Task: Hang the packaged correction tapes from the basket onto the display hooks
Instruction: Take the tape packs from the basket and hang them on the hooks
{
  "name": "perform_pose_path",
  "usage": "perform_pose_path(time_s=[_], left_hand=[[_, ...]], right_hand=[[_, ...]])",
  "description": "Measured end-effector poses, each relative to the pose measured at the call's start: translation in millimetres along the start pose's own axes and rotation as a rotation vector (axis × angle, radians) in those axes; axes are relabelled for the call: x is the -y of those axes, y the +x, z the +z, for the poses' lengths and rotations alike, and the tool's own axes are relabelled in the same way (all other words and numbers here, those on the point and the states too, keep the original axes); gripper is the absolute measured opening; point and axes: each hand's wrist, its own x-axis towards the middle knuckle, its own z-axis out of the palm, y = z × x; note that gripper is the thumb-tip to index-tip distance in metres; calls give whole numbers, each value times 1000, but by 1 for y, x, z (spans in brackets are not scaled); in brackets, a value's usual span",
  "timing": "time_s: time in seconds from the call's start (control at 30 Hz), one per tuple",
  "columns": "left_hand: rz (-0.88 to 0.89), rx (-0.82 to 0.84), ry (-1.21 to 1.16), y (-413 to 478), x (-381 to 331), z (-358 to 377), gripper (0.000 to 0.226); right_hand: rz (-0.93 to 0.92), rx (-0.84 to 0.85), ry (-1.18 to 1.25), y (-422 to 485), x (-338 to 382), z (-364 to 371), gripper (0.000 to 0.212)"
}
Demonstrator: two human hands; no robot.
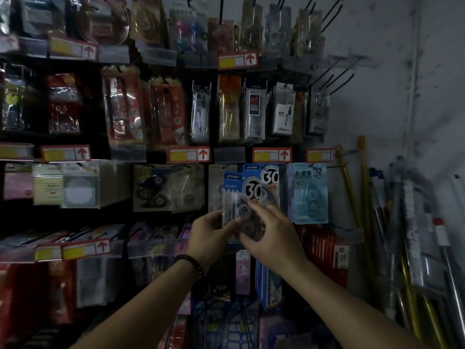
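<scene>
A blue correction tape package (241, 191) marked "30" is held up against the display wall. My left hand (210, 234) pinches its lower left edge, and my right hand (270, 234) grips its lower right side over the clear blister. Right behind it hangs a matching "30" package (270, 176) on a hook. The hook itself is hidden by the packages. A blue wire basket (226, 321) sits low between my forearms.
Light blue "12" tape packs (308, 192) hang just right of the "30" row. Other stationery packs fill the hooks to the left and above. Several bare black hooks (337, 81) stick out at upper right. Broom handles (362, 210) lean on the wall at right.
</scene>
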Motion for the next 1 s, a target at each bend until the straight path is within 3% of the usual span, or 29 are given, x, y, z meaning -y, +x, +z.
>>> perform_pose_path(time_s=[0.27,0.47,0.67,1.0], left_hand=[[-117,115,-93,5,-8,7,16],[149,78,685,6,-12,-1,44],[265,99,797,1,-19,-4,26],[249,92,861,6,0,-16,32]], right_hand=[[58,-35,-40,3,-10,-3,78],[152,-120,-103,14,-29,-12,74],[179,-108,-153,35,-29,-8,76],[217,-28,-298,61,-38,-4,75]])
